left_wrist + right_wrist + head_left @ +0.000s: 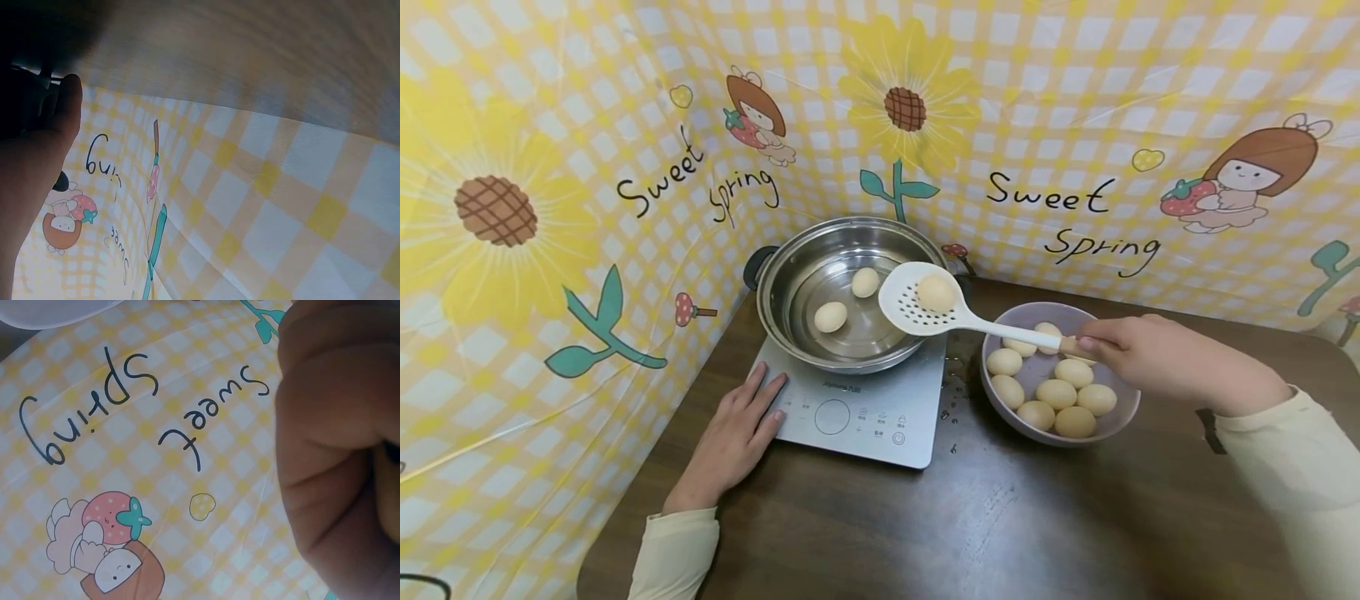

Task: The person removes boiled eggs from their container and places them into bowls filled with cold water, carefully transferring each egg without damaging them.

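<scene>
My right hand [1180, 358] grips the handle of a white slotted spoon [917, 321], and one egg [937, 293] lies in its bowl. The spoon's head overlaps the right rim of a steel pot [857, 363]. Inside the pot, a pale egg [831, 317] and another egg [865, 282] lie in clear liquid. Under the spoon's handle and my right hand stands a purple bowl [996, 408] holding several eggs. My left hand [730, 442] rests with fairly straight fingers at the left edge of the white induction cooktop [850, 417] under the pot. The right wrist view shows curled fingers [331, 444] up close.
The cooktop's touch panel faces the front of the brown wooden table [1000, 533]. Water drops [953, 417] dot the wood between cooktop and bowl. A yellow checked cloth [820, 100] with printed flowers hangs behind and to the left. The pot has a black side handle [760, 267].
</scene>
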The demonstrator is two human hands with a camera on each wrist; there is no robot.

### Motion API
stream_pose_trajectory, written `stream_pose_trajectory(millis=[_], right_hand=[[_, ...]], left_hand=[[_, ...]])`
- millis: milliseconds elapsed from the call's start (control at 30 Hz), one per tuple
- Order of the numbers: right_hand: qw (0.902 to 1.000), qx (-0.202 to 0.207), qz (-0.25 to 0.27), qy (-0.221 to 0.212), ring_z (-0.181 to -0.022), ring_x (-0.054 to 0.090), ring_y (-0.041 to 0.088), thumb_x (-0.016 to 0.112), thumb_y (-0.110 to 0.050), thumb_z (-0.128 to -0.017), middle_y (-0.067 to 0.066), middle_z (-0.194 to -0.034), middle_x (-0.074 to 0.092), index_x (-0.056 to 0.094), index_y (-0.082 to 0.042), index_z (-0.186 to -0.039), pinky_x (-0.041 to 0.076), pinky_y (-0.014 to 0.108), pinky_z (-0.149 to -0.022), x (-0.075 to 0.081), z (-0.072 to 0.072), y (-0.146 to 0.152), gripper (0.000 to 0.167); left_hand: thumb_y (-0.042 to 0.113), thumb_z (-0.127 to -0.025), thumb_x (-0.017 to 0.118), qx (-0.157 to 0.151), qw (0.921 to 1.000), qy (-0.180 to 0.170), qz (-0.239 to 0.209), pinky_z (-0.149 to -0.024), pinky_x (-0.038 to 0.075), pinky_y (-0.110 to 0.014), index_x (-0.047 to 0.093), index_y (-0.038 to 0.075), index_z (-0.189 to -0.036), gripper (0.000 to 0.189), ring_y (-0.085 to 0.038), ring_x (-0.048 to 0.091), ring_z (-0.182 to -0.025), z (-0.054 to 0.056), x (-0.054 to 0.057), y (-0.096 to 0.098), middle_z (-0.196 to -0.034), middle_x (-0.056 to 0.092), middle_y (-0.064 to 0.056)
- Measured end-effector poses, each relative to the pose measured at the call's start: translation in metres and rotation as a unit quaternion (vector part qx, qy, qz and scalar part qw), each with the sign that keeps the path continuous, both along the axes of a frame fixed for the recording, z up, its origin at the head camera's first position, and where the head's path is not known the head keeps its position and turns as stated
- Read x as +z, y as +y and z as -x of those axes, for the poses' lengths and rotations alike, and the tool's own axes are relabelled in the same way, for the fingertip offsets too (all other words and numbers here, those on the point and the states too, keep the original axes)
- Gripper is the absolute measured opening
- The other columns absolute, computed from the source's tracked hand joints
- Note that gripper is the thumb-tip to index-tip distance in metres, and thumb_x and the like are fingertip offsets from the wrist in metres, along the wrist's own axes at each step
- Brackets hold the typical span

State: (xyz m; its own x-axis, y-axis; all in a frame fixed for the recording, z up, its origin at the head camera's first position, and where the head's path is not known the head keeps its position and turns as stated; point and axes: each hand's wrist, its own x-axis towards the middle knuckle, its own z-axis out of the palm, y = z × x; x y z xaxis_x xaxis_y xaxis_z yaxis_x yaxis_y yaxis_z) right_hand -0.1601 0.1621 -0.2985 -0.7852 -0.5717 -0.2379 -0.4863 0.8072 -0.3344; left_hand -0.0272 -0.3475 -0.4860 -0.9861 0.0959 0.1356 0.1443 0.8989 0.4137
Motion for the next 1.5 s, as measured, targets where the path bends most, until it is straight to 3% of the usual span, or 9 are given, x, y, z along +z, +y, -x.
stream_pose_trajectory(millis=[133, 233, 367, 733, 1000, 1333, 1500], right_hand=[[1.0000, 0.004, -0.005, 0.005, -0.103, 0.064, 0.029, 0.051, -0.030, -0.108, 0.009, -0.111, 0.069, 0.066, -0.008, -0.130, 0.048, 0.055, -0.088, 0.000, -0.001, 0.004, 0.035], [1.0000, 0.000, -0.006, 0.001, -0.089, 0.060, 0.022, 0.051, -0.030, -0.108, 0.004, -0.100, 0.067, 0.067, -0.011, -0.124, 0.047, 0.047, -0.079, 0.000, -0.001, 0.007, 0.030], [1.0000, -0.003, -0.005, -0.002, -0.085, 0.057, 0.020, 0.051, -0.028, -0.107, 0.002, -0.096, 0.066, 0.067, -0.011, -0.121, 0.046, 0.043, -0.075, 0.001, -0.003, 0.010, 0.027], [0.9999, 0.003, 0.000, 0.013, -0.086, 0.058, 0.018, 0.052, -0.027, -0.107, 0.003, -0.100, 0.068, 0.067, -0.008, -0.123, 0.047, 0.043, -0.075, -0.001, -0.008, 0.024, 0.029], [0.9998, -0.004, 0.009, 0.016, -0.077, 0.052, 0.014, 0.050, -0.028, -0.108, -0.007, -0.085, 0.059, 0.067, -0.017, -0.111, 0.043, 0.038, -0.073, -0.001, -0.013, 0.035, 0.021], [0.9995, -0.017, 0.012, 0.022, -0.064, 0.043, 0.011, 0.048, -0.028, -0.109, -0.007, -0.071, 0.045, 0.064, -0.020, -0.103, 0.037, 0.032, -0.064, -0.004, -0.020, 0.049, 0.019], [0.9992, -0.024, 0.013, 0.029, -0.073, 0.049, 0.014, 0.049, -0.026, -0.109, -0.008, -0.080, 0.055, 0.067, -0.019, -0.107, 0.040, 0.035, -0.067, -0.007, -0.023, 0.055, 0.019]], left_hand=[[0.036, -0.108, 0.047, 0.000, 1.0000, 0.004, -0.003, -0.102, 0.034, -0.066, 0.040, 0.017, -0.157, 0.053, -0.047, 0.031, -0.139, 0.000, 0.002, 0.002, -0.167, 0.019, -0.013], [0.036, -0.108, 0.047, 0.001, 1.0000, 0.006, -0.004, -0.102, 0.034, -0.066, 0.040, 0.017, -0.157, 0.052, -0.047, 0.031, -0.139, 0.000, 0.002, 0.003, -0.167, 0.019, -0.013], [0.036, -0.108, 0.046, 0.002, 1.0000, 0.004, -0.006, -0.102, 0.033, -0.066, 0.040, 0.017, -0.157, 0.053, -0.047, 0.031, -0.139, 0.000, 0.003, 0.003, -0.167, 0.018, -0.012], [0.038, -0.109, 0.045, 0.003, 1.0000, -0.007, -0.004, -0.103, 0.032, -0.066, 0.038, 0.018, -0.158, 0.054, -0.048, 0.029, -0.140, 0.000, 0.001, 0.002, -0.167, 0.016, -0.011], [0.039, -0.109, 0.044, 0.007, 0.9999, -0.012, -0.001, -0.104, 0.032, -0.065, 0.038, 0.018, -0.158, 0.054, -0.047, 0.029, -0.141, 0.001, 0.000, 0.002, -0.168, 0.015, -0.010], [0.038, -0.109, 0.044, 0.010, 0.9999, -0.011, -0.003, -0.103, 0.032, -0.066, 0.038, 0.016, -0.158, 0.054, -0.048, 0.030, -0.139, -0.001, 0.001, 0.002, -0.168, 0.016, -0.012], [0.039, -0.109, 0.044, 0.009, 0.9999, -0.011, 0.000, -0.104, 0.031, -0.066, 0.039, 0.016, -0.157, 0.054, -0.048, 0.029, -0.140, 0.001, 0.000, 0.003, -0.167, 0.016, -0.012]])
